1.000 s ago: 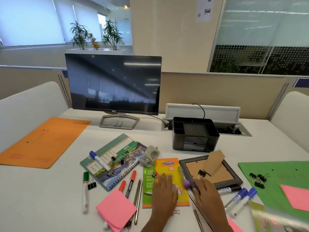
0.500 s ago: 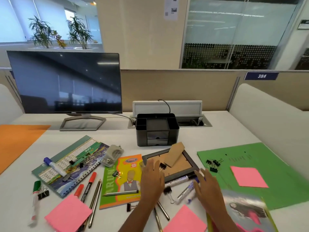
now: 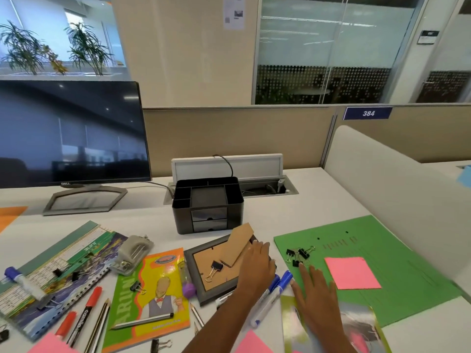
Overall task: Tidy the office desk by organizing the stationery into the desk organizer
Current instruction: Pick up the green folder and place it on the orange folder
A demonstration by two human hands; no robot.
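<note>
Here the left grip (image 3: pixel 256 266) lies loose-fingered on the picture frame (image 3: pixel 204 263), the right grip (image 3: pixel 314 294) spread flat beside the blue markers (image 3: pixel 279 282); the desk organizer (image 3: pixel 207 205) stands near the far edge of the worktop (image 3: pixel 318 207).

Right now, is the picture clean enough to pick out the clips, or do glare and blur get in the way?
Head view throughout: clips on the folder read clearly; the monitor mirrors ceiling lights, and its right edge leans from wide-angle distortion; the magazine at the bottom looks soft.
</note>
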